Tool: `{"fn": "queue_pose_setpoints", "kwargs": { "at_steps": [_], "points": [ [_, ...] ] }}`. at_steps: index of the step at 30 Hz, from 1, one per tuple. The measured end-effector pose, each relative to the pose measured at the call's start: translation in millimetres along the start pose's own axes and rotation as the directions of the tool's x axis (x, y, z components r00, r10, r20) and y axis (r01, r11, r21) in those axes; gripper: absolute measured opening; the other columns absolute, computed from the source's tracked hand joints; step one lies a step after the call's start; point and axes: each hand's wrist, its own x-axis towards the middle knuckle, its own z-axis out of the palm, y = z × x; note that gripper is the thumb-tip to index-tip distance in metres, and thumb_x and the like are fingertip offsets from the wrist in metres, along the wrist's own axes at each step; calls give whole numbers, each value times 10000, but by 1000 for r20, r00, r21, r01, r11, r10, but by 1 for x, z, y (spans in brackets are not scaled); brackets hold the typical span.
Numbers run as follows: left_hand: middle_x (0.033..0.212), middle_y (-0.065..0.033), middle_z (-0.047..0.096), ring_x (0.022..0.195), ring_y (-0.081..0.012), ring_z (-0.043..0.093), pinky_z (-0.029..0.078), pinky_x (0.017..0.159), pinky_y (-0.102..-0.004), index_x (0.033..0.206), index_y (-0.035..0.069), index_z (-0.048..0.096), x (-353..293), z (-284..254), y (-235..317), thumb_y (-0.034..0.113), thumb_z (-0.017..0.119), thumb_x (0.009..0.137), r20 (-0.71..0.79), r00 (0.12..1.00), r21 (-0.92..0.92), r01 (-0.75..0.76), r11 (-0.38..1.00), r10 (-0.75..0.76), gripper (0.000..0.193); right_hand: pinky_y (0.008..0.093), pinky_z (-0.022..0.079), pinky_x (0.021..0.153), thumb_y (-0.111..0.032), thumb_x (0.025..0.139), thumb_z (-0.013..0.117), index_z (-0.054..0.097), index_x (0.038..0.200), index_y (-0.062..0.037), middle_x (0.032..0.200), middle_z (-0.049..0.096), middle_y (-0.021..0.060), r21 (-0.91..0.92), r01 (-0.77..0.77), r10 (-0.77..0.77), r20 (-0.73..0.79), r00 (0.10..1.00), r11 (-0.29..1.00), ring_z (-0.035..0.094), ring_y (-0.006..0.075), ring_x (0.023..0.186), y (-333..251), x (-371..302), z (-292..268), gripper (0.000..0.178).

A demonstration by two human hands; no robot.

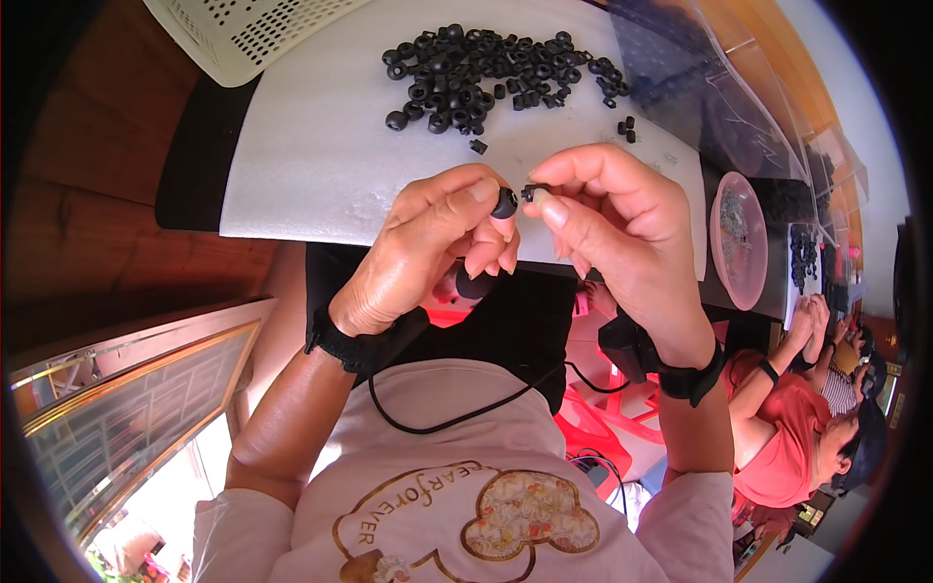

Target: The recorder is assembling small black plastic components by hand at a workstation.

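Observation:
Between thumb and index finger, my left hand [428, 238] pinches a round black cord lock body [504, 203], its hollow end turned to the right. Facing it across a small gap, my right hand [622, 219] grips a small black cord lock plunger [530, 193] at the fingertips. The two pieces are apart, above the near edge of the white foam sheet [311, 185]. Beneath my left fingers a dark rounded shape [476, 284] shows; whether it is held I cannot tell. Farther off lies a pile of black cord lock parts [466, 78], round bodies and small plungers mixed.
A loose plunger [478, 147] lies near my hands, with several more to the right. A pink bowl [729, 287] of small silvery pieces stands at the right. A cream perforated basket [243, 49] is at the far left. Another person [792, 418] works at the right.

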Motion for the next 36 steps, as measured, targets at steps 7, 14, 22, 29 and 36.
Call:
{"fn": "queue_pose_setpoints", "kwargs": {
  "at_steps": [7,14,22,29,36],
  "points": [
    [600,-28,436,676,-158,513,439,676,-283,869,-3,541,-2,-2,0,333,457,973,34,999,-18,2,1000,-2,362,196,454,579,-16,919,564,563,994,44,839,642,50,-25,56,-55,25,998,998,628,86,698,3,-6,2,96],
    [617,-34,470,622,-119,461,386,606,-243,903,-8,560,-2,-2,1,353,449,972,53,999,61,8,998,-11,384,239,481,529,35,889,570,569,979,36,757,630,74,-250,256,-256,33,966,934,658,126,676,6,-7,6,89],
    [638,-37,506,593,-83,418,359,573,-229,864,18,561,-2,-2,-5,430,431,984,47,998,97,-40,994,36,449,289,484,507,44,830,634,577,935,-3,719,596,95,-505,453,-462,117,879,735,632,211,585,8,-6,7,128],
    [674,-33,554,579,-62,392,328,540,-216,872,37,572,-2,0,-1,441,421,991,22,1000,151,4,988,-8,447,292,448,479,39,800,671,582,923,15,729,591,113,-562,498,-541,103,835,661,595,206,572,14,-8,9,153],
    [689,-38,570,571,-54,377,317,524,-214,881,36,577,-3,-1,-2,428,432,991,28,1000,162,4,987,-8,432,276,420,475,50,780,686,596,923,35,719,589,127,-593,494,-533,125,837,636,561,202,549,12,-13,10,170]
  ]
}}
